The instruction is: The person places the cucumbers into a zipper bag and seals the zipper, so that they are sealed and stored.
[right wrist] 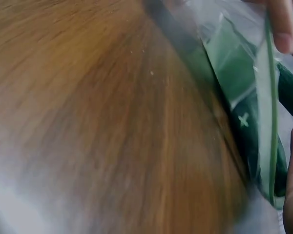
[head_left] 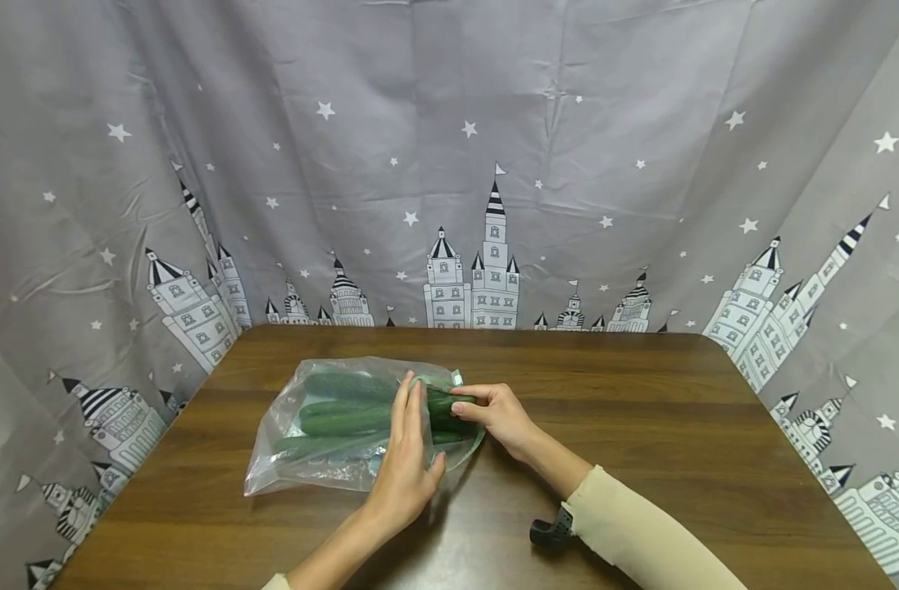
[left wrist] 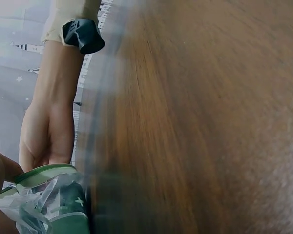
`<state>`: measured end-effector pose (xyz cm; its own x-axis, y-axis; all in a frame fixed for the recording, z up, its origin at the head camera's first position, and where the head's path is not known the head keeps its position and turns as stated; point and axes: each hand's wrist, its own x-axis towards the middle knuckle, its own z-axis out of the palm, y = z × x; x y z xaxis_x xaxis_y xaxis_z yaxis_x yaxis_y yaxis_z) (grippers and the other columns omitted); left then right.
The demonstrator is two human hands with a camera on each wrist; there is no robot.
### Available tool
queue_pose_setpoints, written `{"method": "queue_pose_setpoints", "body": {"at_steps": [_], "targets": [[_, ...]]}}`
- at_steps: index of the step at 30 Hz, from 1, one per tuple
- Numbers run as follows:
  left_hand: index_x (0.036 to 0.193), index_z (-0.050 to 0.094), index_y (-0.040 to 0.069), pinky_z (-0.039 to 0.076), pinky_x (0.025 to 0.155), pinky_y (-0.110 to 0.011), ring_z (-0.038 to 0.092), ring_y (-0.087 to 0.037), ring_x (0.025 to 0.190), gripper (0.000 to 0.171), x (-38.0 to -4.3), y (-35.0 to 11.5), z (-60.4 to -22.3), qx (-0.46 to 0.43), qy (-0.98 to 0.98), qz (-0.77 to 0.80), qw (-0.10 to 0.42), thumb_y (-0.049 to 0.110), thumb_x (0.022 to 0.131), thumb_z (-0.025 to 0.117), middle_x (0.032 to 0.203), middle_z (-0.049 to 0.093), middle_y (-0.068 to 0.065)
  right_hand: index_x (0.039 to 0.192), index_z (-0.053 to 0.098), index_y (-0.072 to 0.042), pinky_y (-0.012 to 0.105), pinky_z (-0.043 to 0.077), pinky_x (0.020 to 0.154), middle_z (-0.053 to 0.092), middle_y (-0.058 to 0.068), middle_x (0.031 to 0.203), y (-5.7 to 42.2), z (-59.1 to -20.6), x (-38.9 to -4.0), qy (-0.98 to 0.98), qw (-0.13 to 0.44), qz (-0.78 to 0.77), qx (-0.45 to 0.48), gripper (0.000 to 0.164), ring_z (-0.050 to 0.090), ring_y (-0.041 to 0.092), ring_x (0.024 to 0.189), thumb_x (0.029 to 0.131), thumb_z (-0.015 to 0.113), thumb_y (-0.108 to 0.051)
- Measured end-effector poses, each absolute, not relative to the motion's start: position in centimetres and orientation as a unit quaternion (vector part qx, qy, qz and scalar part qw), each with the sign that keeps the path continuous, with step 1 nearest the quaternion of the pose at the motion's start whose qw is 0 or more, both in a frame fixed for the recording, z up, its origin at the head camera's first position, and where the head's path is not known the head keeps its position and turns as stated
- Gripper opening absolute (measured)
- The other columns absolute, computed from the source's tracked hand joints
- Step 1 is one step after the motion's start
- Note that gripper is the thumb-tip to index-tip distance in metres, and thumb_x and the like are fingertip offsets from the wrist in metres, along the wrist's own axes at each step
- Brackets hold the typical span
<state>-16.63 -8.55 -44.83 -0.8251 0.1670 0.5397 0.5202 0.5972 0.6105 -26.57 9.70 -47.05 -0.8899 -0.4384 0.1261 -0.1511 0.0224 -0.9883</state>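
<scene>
A clear plastic zip bag (head_left: 268, 471) lies on its side on the table, with several green cucumbers (head_left: 338, 424) inside. Its green-edged mouth faces right. My left hand (head_left: 401, 479) rests on the bag near the mouth, fingers straight and thumb spread apart. At the opening, my right hand (head_left: 502, 416) pinches the end of a cucumber (right wrist: 292, 95) between thumb and fingers. The right wrist view shows the green zip edge (right wrist: 272, 131) standing between that cucumber and the bag's outer side. In the left wrist view, crumpled film (left wrist: 36, 207) is beside the left fingers.
The brown wooden table (head_left: 641, 459) extends around the bag. Behind it hangs a grey curtain (head_left: 604, 123) printed with castles and stars. A black wrist strap piece (head_left: 551, 531) sticks out from the right sleeve (head_left: 633, 524) above the table.
</scene>
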Motion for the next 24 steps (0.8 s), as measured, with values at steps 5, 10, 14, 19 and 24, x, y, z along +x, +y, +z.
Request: {"method": "queue_pose_setpoints", "body": {"at_steps": [5,10,14,19,24], "targets": [[0.161,0.013,-0.007,0.042,0.111,-0.046,0.029,-0.042,0.148,0.116,-16.6,-8.6,-44.8,-0.202,-0.867,-0.402,0.215,-0.019,0.07,0.082,0.17,0.004,-0.017,0.133,0.069,-0.001,0.021,0.053,0.075,0.072,0.013,0.115,9.2,-46.5,-26.8,0.789,0.092,-0.525,-0.305,0.034,0.058,0.003,0.08,0.102,0.068,-0.014],[0.162,0.012,-0.006,0.046,0.108,-0.045,0.029,-0.042,0.147,0.115,-16.6,-8.8,-44.8,-0.2,-0.868,-0.401,0.214,-0.019,0.071,0.082,0.17,0.004,-0.018,0.129,0.071,0.0,0.022,0.053,0.072,0.075,0.012,0.106,10.3,-45.7,-26.9,0.824,0.067,-0.428,-0.364,0.032,0.06,0.004,0.072,0.099,0.07,-0.009],[0.161,0.014,-0.007,0.047,0.107,-0.046,0.03,-0.043,0.147,0.114,-16.5,-8.8,-44.9,-0.198,-0.869,-0.399,0.215,-0.018,0.07,0.083,0.169,0.006,-0.021,0.113,0.078,0.0,0.026,0.059,0.079,0.077,0.007,0.106,11.2,-46.0,-26.8,0.828,0.028,-0.436,-0.351,0.023,0.071,0.01,0.093,0.093,0.079,-0.012],[0.161,0.015,-0.007,0.048,0.107,-0.047,0.03,-0.043,0.147,0.114,-16.4,-8.7,-44.9,-0.198,-0.87,-0.398,0.211,-0.018,0.071,0.083,0.169,0.006,-0.02,0.101,0.082,-0.004,0.025,0.06,0.069,0.078,0.001,0.094,11.4,-46.5,-26.7,0.822,-0.009,-0.469,-0.322,0.014,0.071,0.009,0.08,0.088,0.083,-0.011],[0.161,0.016,-0.008,0.051,0.104,-0.045,0.035,-0.042,0.144,0.113,-16.5,-8.5,-45.1,-0.207,-0.869,-0.393,0.216,-0.019,0.07,0.082,0.171,0.004,-0.016,0.099,0.083,-0.006,0.024,0.06,0.068,0.078,0.001,0.093,10.2,-47.0,-26.6,0.821,-0.015,-0.484,-0.303,0.013,0.07,0.007,0.08,0.087,0.084,-0.01]]}}
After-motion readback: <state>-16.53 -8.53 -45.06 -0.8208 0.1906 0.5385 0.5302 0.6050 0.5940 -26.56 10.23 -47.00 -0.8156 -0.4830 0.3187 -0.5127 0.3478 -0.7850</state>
